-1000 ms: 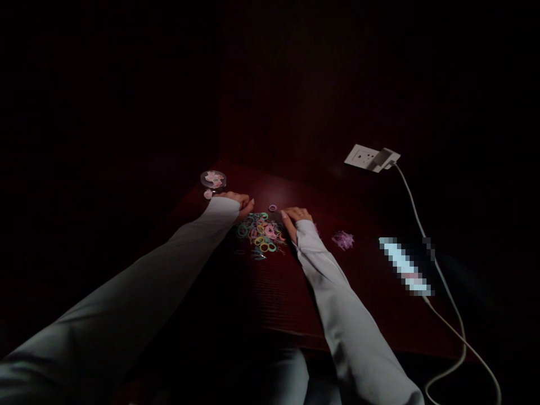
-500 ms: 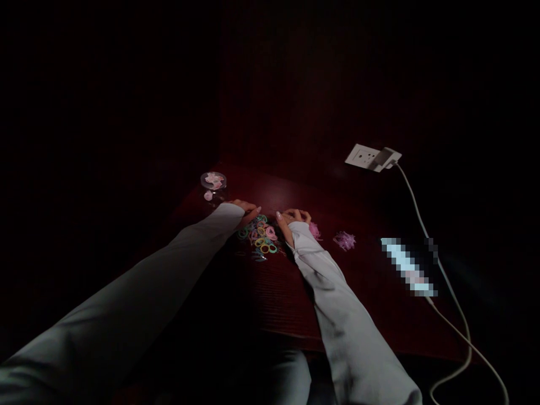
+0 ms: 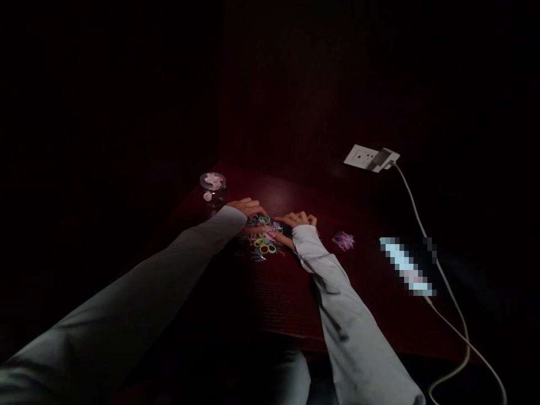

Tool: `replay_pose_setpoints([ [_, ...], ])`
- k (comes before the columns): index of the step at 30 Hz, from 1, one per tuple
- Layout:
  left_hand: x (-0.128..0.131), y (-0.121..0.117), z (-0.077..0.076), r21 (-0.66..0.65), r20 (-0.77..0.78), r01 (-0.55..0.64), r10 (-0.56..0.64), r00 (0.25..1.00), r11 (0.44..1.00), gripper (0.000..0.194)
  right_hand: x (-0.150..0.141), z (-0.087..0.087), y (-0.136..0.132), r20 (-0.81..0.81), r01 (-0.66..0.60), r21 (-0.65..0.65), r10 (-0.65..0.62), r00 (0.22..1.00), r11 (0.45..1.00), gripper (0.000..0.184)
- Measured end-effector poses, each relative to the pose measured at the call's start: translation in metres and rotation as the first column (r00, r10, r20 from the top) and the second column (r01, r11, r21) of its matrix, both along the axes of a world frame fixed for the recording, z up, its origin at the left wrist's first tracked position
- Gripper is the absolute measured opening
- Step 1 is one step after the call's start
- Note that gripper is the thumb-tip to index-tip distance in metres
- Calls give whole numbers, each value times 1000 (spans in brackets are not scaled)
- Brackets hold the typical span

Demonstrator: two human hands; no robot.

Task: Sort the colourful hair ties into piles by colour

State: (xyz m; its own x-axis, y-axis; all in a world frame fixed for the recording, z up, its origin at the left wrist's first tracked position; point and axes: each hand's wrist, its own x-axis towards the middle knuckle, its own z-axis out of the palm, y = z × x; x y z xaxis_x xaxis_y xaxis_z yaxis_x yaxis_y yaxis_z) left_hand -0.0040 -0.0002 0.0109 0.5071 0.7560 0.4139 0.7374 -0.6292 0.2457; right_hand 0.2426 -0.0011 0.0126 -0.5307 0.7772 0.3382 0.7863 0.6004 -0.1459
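Grey-cuffed, the left hand (image 3: 245,206) curves over the left side of a heap of multicoloured bands (image 3: 264,247), the right hand (image 3: 300,219) over its right, each thumb apart from its fingers; whether either grips a band, I cannot tell. The heap lies on a dark red table (image 3: 278,301). Purple bands (image 3: 343,241) sit farther right, a clear jar (image 3: 218,197) farther left, a white socket (image 3: 359,157) beyond.
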Motion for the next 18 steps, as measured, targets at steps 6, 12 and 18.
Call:
replay_pose_setpoints([
  [6,-1,7,-8,-20,43,65,-64,997,998,30,-5,-2,0,-27,-44,-38,43,999,998,29],
  [12,1,10,-9,-41,130,55,-50,990,998,21,-8,3,-1,-121,23,-46,-28,992,999,20],
  [18,8,11,-7,-105,293,-89,116,949,990,21,-10,4,1,-292,111,-48,-120,949,993,31],
])
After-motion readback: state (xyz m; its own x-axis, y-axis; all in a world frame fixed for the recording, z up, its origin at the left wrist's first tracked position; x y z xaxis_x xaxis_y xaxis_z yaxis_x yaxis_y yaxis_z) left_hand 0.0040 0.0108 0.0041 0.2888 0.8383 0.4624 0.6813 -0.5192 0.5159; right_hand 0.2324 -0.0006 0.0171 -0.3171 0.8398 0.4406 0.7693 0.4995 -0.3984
